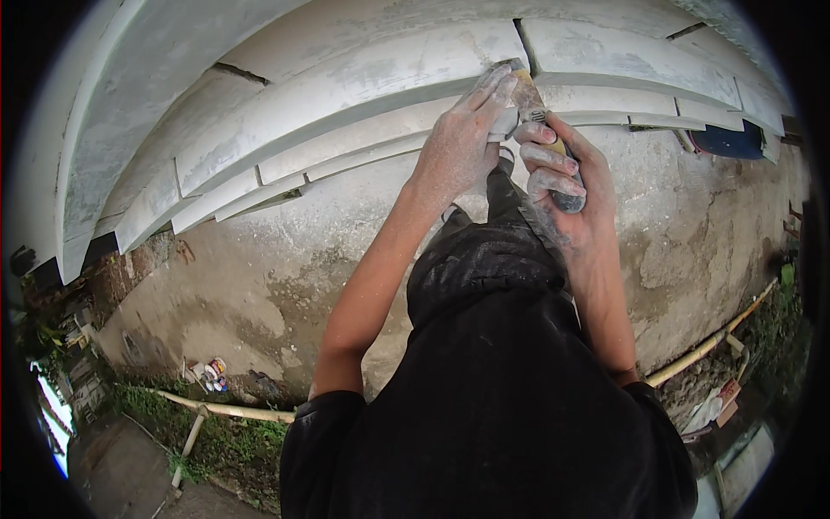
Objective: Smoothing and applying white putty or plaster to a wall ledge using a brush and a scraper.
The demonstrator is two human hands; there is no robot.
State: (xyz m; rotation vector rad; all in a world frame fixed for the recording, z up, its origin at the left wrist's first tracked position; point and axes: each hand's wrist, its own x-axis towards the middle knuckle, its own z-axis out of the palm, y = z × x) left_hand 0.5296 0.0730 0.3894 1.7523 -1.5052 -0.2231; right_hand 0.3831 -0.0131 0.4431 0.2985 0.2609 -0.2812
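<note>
My right hand (pixel 566 173) is wrapped around the dark grey and yellow handle of a putty knife (pixel 528 93), its blade pointing up and away from me. The blade is smeared with pale residue. Beside the blade, my left hand (pixel 464 130) has its fingers stretched along toward the tip, and a whitish lump (pixel 504 124) shows under its palm. What that lump is made of I cannot make out. White dust coats both hands. Just beyond the fingertips is the edge of a long whitish board (pixel 372 82), close to a dark gap between two boards.
Several more pale boards (pixel 648 101) lie in stepped rows. Below is a stained concrete floor (pixel 692 225). Bamboo poles (pixel 251 413) border greenery at the lower left, with another pole (pixel 705 350) at right. Small litter (pixel 210 374) and a dark blue object (pixel 728 141) lie farther off.
</note>
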